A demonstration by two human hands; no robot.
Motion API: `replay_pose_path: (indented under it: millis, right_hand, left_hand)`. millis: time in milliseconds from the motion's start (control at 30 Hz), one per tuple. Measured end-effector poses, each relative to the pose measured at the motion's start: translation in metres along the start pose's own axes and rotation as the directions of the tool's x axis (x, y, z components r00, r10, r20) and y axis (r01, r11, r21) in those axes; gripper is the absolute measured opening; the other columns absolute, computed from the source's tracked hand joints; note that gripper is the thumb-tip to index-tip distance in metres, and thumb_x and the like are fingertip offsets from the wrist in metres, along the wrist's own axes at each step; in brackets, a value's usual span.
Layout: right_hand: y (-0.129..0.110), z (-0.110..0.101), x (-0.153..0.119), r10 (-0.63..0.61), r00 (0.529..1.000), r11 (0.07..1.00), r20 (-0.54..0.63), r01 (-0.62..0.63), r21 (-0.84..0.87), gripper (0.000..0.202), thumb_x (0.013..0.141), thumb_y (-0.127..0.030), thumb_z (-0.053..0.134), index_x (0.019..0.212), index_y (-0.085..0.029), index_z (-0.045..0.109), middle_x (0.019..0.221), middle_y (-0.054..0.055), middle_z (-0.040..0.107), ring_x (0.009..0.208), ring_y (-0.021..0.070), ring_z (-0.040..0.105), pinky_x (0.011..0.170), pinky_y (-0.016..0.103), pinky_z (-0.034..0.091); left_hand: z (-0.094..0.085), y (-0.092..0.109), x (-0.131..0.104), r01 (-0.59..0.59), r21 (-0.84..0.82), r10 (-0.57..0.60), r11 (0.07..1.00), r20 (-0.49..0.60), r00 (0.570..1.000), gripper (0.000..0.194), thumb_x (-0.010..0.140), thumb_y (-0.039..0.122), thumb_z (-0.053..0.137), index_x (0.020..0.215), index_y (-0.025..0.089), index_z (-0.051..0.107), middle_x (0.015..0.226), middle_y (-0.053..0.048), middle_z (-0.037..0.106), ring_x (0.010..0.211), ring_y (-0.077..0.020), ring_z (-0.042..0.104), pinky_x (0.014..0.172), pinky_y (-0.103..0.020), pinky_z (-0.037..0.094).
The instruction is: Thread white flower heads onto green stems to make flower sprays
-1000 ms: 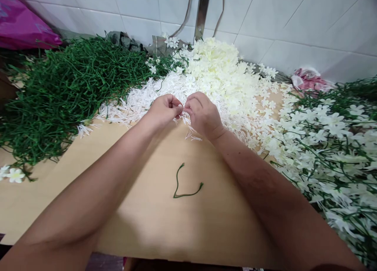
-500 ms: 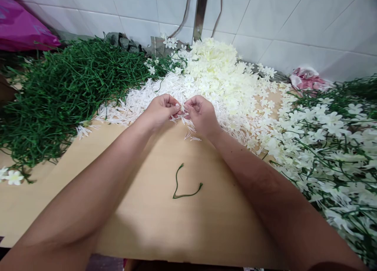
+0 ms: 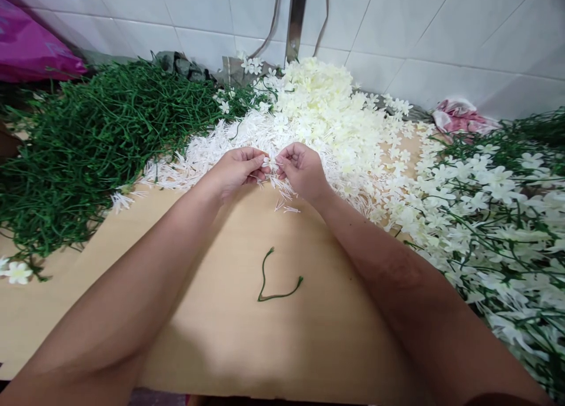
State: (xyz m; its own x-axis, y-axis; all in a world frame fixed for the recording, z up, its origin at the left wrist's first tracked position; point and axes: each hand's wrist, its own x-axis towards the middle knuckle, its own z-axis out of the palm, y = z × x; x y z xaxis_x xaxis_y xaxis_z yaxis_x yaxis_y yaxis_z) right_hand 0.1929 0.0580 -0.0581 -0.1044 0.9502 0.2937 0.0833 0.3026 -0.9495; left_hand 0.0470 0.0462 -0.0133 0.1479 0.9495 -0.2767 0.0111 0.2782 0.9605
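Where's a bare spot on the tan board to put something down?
Between the left forearm and right forearm, the board is bare around the thin, bent green stem. Another patch lies left of the left forearm, in front of the green stem pile. The back is crowded with thin white strands and pale yellow flowers, the right with white flowers.

The pink bag (image 3: 35, 44) is cut off by the left edge of the head view.

I can read no word, number or sign here. On the pink bag (image 3: 30, 48), in the upper left, I see only some pale marks, too faint for me.
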Motion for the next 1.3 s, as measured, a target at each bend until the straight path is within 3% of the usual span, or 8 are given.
replay_pose_path:
  millis: [300, 667, 900, 1300]
  right_hand:
    - [-0.001, 0.000, -0.008, -0.160, 0.987, 0.949, -0.005, 0.152, -0.277, 0.012, 0.084, -0.021, 0.051, 0.075, -0.021, 0.044, 0.060, -0.004, 0.053, 0.056, 0.0097, 0.053, 0.058, 0.027, 0.043]
    - [-0.005, 0.001, -0.011, -0.371, 0.928, 0.754, 0.042, 0.327, -0.570, 0.010, 0.085, -0.020, 0.045, 0.076, -0.021, 0.042, 0.077, 0.003, 0.054, 0.072, 0.0139, 0.050, 0.065, 0.028, 0.042]
    - [-0.007, 0.001, -0.011, -0.384, 0.918, 0.666, 0.102, 0.352, -0.658, 0.009, 0.086, -0.018, 0.041, 0.078, -0.019, 0.046, 0.083, 0.008, 0.053, 0.076, 0.0185, 0.050, 0.070, 0.033, 0.043]
    - [-0.004, 0.001, -0.011, -0.425, 0.900, 0.623, 0.100, 0.371, -0.689, 0.009, 0.087, -0.018, 0.041, 0.080, -0.019, 0.047, 0.084, 0.008, 0.053, 0.079, 0.0186, 0.049, 0.073, 0.034, 0.044]
  left_hand:
    - [-0.004, -0.002, 0.002, 0.037, -0.022, -0.036, 0.999, 0.042, 0.998, 0.009, 0.076, 0.007, 0.063, 0.076, 0.013, 0.057, 0.059, 0.000, 0.064, 0.049, -0.0061, 0.055, 0.053, -0.018, 0.040]
    - [-0.004, -0.004, 0.004, 0.026, -0.017, -0.024, 1.000, 0.085, 0.996, 0.013, 0.072, 0.001, 0.062, 0.069, 0.012, 0.056, 0.052, 0.001, 0.059, 0.047, -0.0052, 0.053, 0.051, -0.017, 0.039]
    - [-0.001, -0.003, 0.004, 0.023, 0.021, -0.024, 1.000, 0.050, 0.998, 0.016, 0.072, 0.005, 0.067, 0.066, 0.013, 0.055, 0.050, 0.002, 0.058, 0.044, -0.0049, 0.052, 0.048, -0.016, 0.039]
    - [0.000, -0.007, 0.006, 0.056, -0.029, -0.055, 0.998, 0.050, 0.997, 0.016, 0.078, 0.007, 0.064, 0.066, 0.012, 0.054, 0.056, 0.000, 0.061, 0.048, -0.0047, 0.055, 0.049, -0.015, 0.040]
